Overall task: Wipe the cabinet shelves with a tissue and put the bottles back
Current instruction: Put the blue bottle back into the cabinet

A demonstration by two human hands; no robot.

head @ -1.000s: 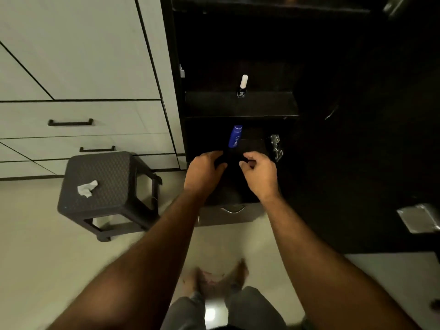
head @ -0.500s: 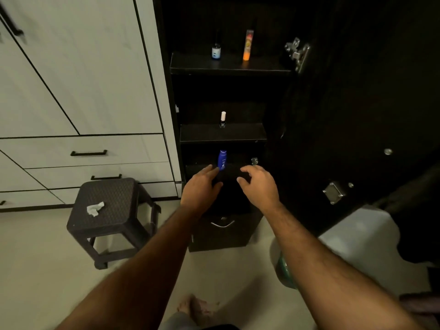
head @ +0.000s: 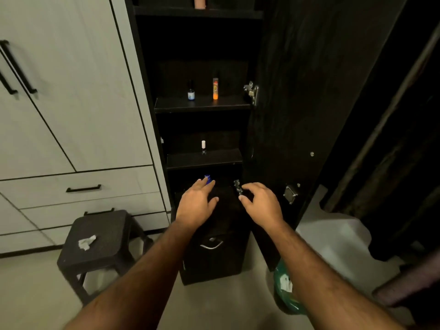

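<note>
Both arms were stretched toward the dark cabinet [head: 273, 67], its door swung open on the right. The left hand [head: 195, 206] was released, fingers straight and loose, in front of the blue bottle [head: 207, 179] on the lowest shelf; whether it touched the bottle I couldn't tell. The right hand [head: 262, 204] hung beside it, fingers loosely curled, grasping nothing. Above sat a white-capped bottle [head: 203, 146]; higher up, a small dark bottle [head: 191, 92] and an orange tube [head: 215, 88] stood side by side. The crumpled tissue [head: 86, 242] lay on the stool [head: 104, 234], well apart.
</note>
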